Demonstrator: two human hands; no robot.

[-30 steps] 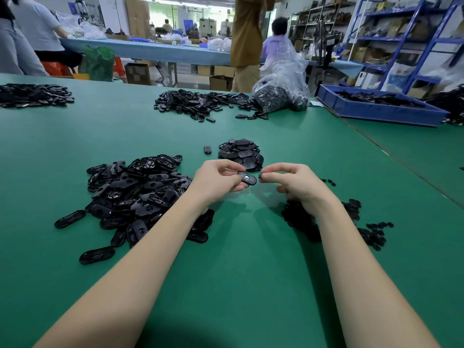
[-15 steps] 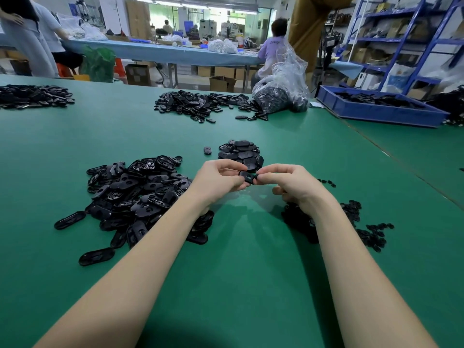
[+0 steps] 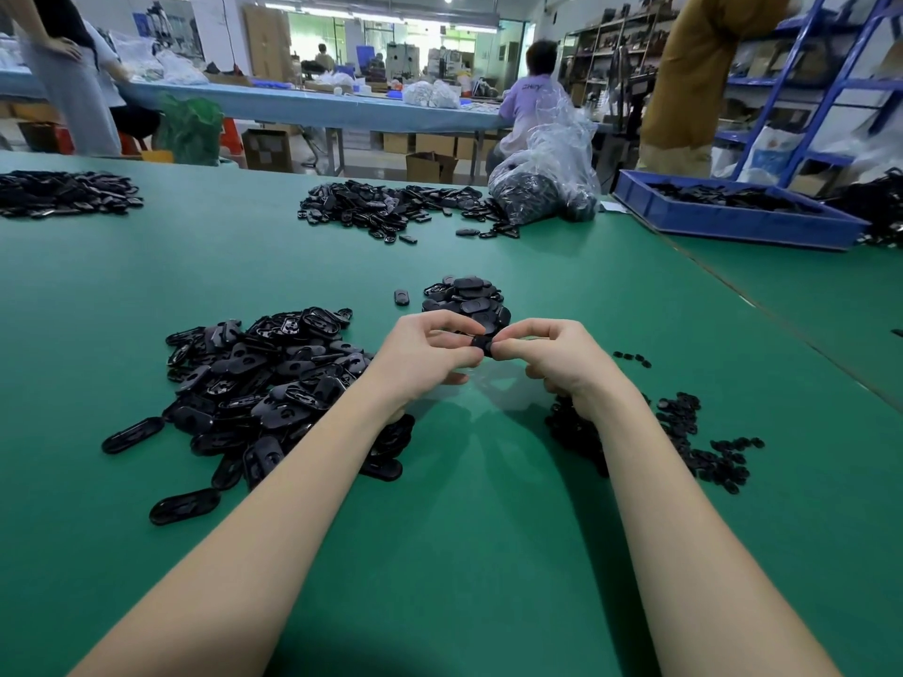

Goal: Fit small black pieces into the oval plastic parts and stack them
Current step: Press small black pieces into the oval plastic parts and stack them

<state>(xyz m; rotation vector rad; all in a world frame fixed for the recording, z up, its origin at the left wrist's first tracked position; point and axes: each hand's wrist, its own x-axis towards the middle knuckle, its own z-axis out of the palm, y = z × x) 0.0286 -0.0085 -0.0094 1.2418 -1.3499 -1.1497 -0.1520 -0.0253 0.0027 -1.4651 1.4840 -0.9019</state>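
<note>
My left hand (image 3: 430, 356) and my right hand (image 3: 552, 356) meet fingertip to fingertip above the green table (image 3: 464, 505). Between them they pinch one black oval plastic part (image 3: 481, 343), mostly hidden by the fingers. Whether a small piece sits in it cannot be seen. A big loose pile of oval parts (image 3: 264, 388) lies left of my left forearm. Small black pieces (image 3: 684, 432) are scattered under and right of my right wrist. Just beyond my hands sits a low stack of oval parts (image 3: 464, 300).
One oval part (image 3: 401, 297) lies alone left of the stack. Farther back are two more black piles (image 3: 391, 212) (image 3: 63, 193), a clear bag of parts (image 3: 547, 188) and a blue tray (image 3: 733, 212). People stand and sit beyond the table's far edge.
My hands have closed together: the right fingertips came onto the oval part that the left hand held, and the part is now turned and mostly covered. A person in brown walked right.
</note>
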